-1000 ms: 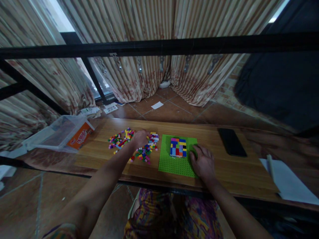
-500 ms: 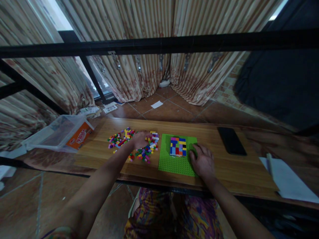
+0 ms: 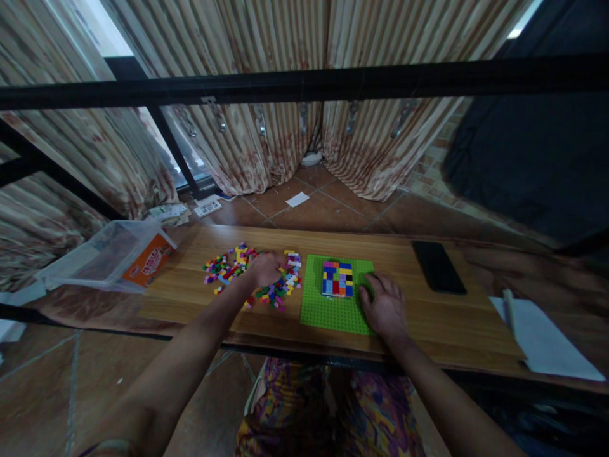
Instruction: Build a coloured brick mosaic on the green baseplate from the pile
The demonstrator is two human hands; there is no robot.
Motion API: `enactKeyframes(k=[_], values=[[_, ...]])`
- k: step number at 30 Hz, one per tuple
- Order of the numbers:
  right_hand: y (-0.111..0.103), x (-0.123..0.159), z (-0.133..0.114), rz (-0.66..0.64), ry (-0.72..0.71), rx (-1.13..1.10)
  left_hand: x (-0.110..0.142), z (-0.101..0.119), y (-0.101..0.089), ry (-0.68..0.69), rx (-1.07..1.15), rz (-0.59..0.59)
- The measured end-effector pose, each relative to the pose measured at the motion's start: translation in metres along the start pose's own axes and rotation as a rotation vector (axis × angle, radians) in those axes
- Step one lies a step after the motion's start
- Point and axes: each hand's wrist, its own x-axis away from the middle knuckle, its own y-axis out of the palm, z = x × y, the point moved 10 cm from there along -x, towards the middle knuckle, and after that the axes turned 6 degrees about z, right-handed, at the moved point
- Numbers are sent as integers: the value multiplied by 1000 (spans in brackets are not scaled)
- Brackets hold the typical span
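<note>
My left hand (image 3: 264,269) is down in a spread of small multicoloured toy bricks (image 3: 275,293), fingers curled and drawn together among them. What is between its fingertips, if anything, is too small to make out. To the right lies a green studded baseplate (image 3: 328,315). On it sits a square block of joined bricks (image 3: 337,279) in blue, yellow, red, orange and other colours. My right hand (image 3: 386,306) rests at the baseplate's right edge, thumb and fingers apart, holding nothing. Its thumb is close beside the brick block.
A clear plastic box (image 3: 107,257) with an orange label stands at the left end of the wooden table (image 3: 190,311). A black phone (image 3: 438,266) lies on the right, and white paper (image 3: 547,343) with a pen-like object is beyond it. A black metal bar (image 3: 304,89) crosses ahead.
My left hand has shifted slightly within the bricks, its fingers pulling back a little to the left. The right hand stays at the baseplate's edge. The whole view has moved slightly.
</note>
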Motion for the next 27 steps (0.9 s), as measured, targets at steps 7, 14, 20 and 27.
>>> enactKeyframes(k=[7, 14, 20, 27], values=[[-2, 0, -1, 16, 3, -27, 2, 2, 2, 12, -40, 33], [-3, -1, -1, 13, 15, -59, 6, 5, -17, 25, -53, 156], [-4, -2, -3, 1, 25, -73, 26, 55, -35, 159, 310, 292], [-3, -3, -3, -22, 44, -48, 50, 142, -6, 337, 472, 372]])
